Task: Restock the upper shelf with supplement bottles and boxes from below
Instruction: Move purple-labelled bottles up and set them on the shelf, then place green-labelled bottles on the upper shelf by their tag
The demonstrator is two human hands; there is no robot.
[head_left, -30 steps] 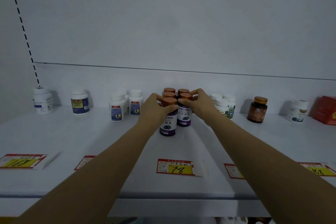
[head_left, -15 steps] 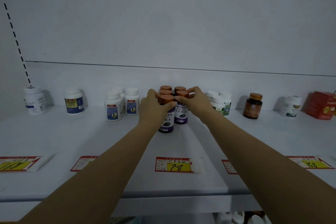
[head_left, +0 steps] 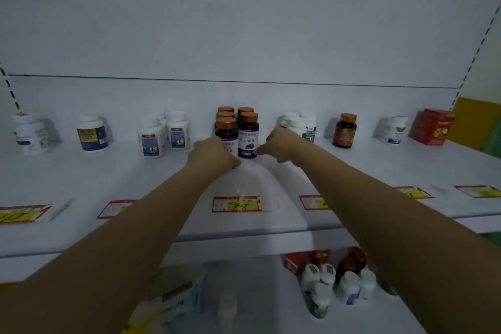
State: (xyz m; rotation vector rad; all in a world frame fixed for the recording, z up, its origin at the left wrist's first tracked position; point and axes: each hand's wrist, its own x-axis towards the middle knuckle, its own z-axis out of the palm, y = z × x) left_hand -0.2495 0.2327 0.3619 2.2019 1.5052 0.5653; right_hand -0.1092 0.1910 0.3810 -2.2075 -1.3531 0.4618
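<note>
Inspection finds the upper shelf (head_left: pixel 81 179) partly stocked. At its centre, behind the price tag (head_left: pixel 237 203), stands a tight cluster of copper-capped bottles (head_left: pixel 235 127), upright, touching one another and set towards the back panel. Both hands are at the foot of this cluster. The left hand (head_left: pixel 214 154) lies in front of the lower half of the front-left bottle (head_left: pixel 226 130); its fingers are hidden behind the knuckles, so it cannot be told whether it grips the bottle or only rests against it. The right hand (head_left: pixel 279 144) sits just beside the front-right bottle (head_left: pixel 248 133), with a fingertip touching its base and nothing enclosed, the fingers loose. Elsewhere on the shelf stand small groups of white bottles (head_left: pixel 162 133), one amber bottle (head_left: pixel 345 130) and a red box (head_left: pixel 432 127), with wide bare stretches between them. On the lower shelf (head_left: pixel 257 293), a group of spare bottles (head_left: pixel 339 282) and a second red box (head_left: pixel 298 262) remain to be lifted. By judgement, the centre group is placed and being squared up, and the restocking is well short of complete.
</note>
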